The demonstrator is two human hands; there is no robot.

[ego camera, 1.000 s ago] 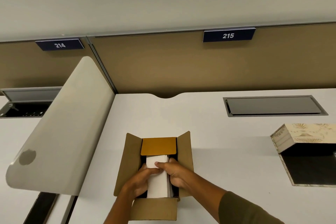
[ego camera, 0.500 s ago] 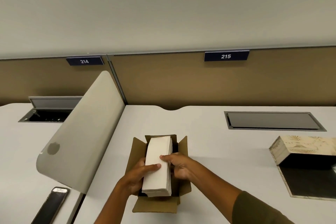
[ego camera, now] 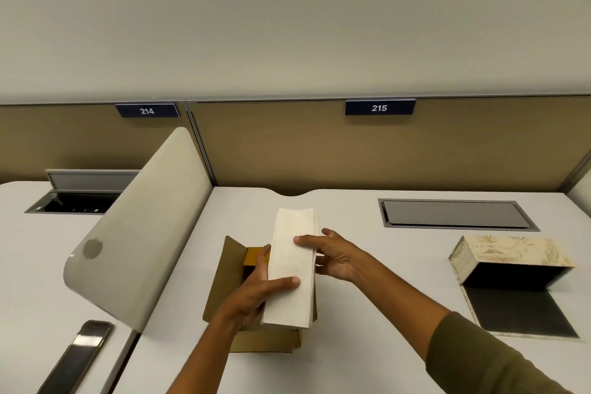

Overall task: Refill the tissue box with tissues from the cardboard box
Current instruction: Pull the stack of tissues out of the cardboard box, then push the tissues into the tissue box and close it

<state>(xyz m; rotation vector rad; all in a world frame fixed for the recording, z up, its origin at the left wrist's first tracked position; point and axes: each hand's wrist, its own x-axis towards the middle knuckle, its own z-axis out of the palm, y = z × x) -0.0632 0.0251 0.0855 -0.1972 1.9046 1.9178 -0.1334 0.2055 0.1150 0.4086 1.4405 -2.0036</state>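
Note:
A white stack of tissues is held lengthwise above the open brown cardboard box at the desk's middle. My left hand grips the stack's near left side, thumb on top. My right hand holds its right side, thumb across the top. The stack hides most of the box's inside. The patterned cream tissue box lies open at the right, its dark interior facing me and its flap flat on the desk.
A curved cream divider panel stands left of the cardboard box. A phone lies at the lower left. A closed cable hatch is set in the white desk behind the tissue box. Tan partitions close the back.
Both hands have lifted the tissue stack up out of the cardboard box; it now sits higher and farther forward above the box. The camera has tilted up.

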